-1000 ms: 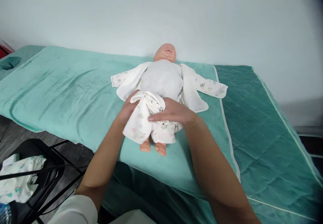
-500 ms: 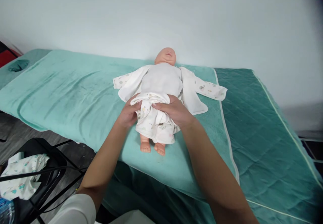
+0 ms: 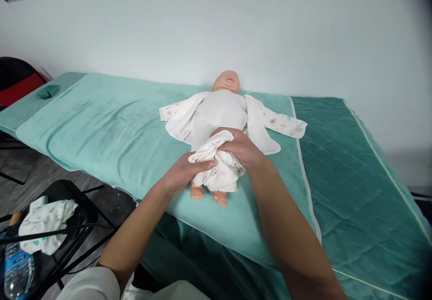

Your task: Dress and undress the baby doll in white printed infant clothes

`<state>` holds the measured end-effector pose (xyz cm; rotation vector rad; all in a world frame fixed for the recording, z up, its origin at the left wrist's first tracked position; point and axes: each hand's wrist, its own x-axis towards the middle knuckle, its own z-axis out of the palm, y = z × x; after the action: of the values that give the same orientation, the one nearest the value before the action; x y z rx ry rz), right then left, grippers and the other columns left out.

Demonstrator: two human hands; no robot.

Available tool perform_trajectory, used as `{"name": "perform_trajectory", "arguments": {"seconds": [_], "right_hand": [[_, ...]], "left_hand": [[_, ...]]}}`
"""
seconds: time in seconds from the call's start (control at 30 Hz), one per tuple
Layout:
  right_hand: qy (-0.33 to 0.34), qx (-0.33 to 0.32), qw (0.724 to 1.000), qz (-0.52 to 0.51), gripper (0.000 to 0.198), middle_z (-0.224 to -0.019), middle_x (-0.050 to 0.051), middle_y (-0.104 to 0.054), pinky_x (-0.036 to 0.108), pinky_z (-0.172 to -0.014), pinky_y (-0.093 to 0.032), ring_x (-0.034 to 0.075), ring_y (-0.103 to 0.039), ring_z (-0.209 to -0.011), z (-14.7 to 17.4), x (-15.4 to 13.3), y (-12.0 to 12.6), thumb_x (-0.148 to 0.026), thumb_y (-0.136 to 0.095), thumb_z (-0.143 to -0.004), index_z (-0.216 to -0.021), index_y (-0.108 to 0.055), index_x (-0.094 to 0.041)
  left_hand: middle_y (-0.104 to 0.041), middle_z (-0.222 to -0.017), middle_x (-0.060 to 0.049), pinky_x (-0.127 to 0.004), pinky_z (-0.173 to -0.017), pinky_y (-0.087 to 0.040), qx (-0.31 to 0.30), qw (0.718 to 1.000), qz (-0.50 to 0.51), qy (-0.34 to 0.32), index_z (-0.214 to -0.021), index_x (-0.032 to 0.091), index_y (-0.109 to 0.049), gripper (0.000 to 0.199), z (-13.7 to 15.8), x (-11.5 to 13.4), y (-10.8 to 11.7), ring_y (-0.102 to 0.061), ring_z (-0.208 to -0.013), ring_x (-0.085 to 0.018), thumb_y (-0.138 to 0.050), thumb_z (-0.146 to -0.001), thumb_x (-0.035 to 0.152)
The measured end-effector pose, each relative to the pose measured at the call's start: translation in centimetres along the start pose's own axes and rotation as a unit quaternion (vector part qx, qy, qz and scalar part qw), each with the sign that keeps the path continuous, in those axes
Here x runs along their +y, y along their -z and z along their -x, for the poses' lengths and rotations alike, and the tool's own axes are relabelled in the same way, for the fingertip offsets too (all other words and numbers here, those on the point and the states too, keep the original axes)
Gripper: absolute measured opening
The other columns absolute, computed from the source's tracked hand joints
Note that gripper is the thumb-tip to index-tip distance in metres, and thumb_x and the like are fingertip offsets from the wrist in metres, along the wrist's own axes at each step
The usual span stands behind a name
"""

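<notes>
A baby doll [image 3: 227, 81] lies on its back on the green-covered bed, its feet towards me. An open white printed jacket [image 3: 266, 129] is spread under and beside its torso, sleeves stretched out to both sides. Over the doll's legs, printed white baby pants [image 3: 221, 169] are bunched up, and only the feet show below. My left hand [image 3: 184, 171] grips the left edge of the bunched pants, thumb on top. My right hand [image 3: 241, 147] pinches the waistband on the other side, higher up. Fingers under the cloth are hidden.
The bed [image 3: 118, 120] stands against a white wall, with a darker quilted cover [image 3: 354, 178] at its right. At lower left, a black chair [image 3: 64, 192] holds a printed cloth [image 3: 50, 223] and a water bottle [image 3: 18, 268]. A red and black chair [image 3: 22, 88] is at far left.
My left hand has moved down towards the doll's feet, and the pants are more gathered and twisted. My right hand still holds the waistband. The view has shifted slightly.
</notes>
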<state>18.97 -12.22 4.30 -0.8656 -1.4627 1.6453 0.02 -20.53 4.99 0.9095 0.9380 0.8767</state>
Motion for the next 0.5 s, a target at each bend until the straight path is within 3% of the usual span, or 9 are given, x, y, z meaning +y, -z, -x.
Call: {"name": "perform_trajectory", "arguments": {"seconds": [0.17, 0.27, 0.4, 0.5], "right_hand": [[-0.019, -0.033, 0.993, 0.111, 0.024, -0.082, -0.001, -0.065, 0.025, -0.069, -0.043, 0.014, -0.057, -0.077, 0.2, -0.5, -0.2, -0.028, -0.076, -0.069, -0.088, -0.07, -0.015], [-0.028, -0.063, 0.978, 0.198, 0.019, -0.082, -0.002, -0.065, 0.024, -0.069, -0.042, 0.015, -0.058, -0.079, 0.2, -0.8, -0.5, -0.027, -0.074, -0.069, -0.083, -0.069, -0.016], [-0.036, -0.098, 0.963, 0.25, 0.02, -0.087, -0.001, -0.069, 0.026, -0.072, -0.045, 0.019, -0.063, -0.085, 0.1, -1.1, -1.0, -0.026, -0.07, -0.069, -0.087, -0.071, -0.017], [-0.033, -0.113, 0.955, 0.272, 0.024, -0.089, 0.0, -0.072, 0.027, -0.073, -0.047, 0.02, -0.065, -0.086, 0.1, -1.1, -1.2, -0.028, -0.07, -0.069, -0.09, -0.074, -0.018]], "left_hand": [[-0.074, -0.079, -0.008, -0.027, -0.064, -0.048, 0.052, 0.996, 0.051, -0.051, -0.088, 0.012, -0.077, 0.037, 1.6, -1.1, -1.3, -0.066, -0.07, -0.018, -0.084, -0.076, 0.046], [-0.074, -0.08, -0.008, -0.028, -0.064, -0.048, 0.079, 0.992, 0.081, -0.053, -0.093, 0.011, -0.078, 0.04, 3.3, -2.3, -2.2, -0.066, -0.071, -0.019, -0.083, -0.077, 0.047], [-0.077, -0.101, -0.011, -0.036, -0.085, -0.053, 0.116, 0.982, 0.132, -0.074, -0.112, 0.013, -0.077, 0.042, 5.6, -2.8, -3.8, -0.07, -0.095, -0.026, -0.08, -0.082, 0.041], [-0.077, -0.112, -0.01, -0.039, -0.098, -0.051, 0.16, 0.972, 0.161, -0.068, -0.113, 0.017, -0.078, 0.037, 7.1, -3.0, -5.5, -0.069, -0.108, -0.029, -0.079, -0.083, 0.039]]}}
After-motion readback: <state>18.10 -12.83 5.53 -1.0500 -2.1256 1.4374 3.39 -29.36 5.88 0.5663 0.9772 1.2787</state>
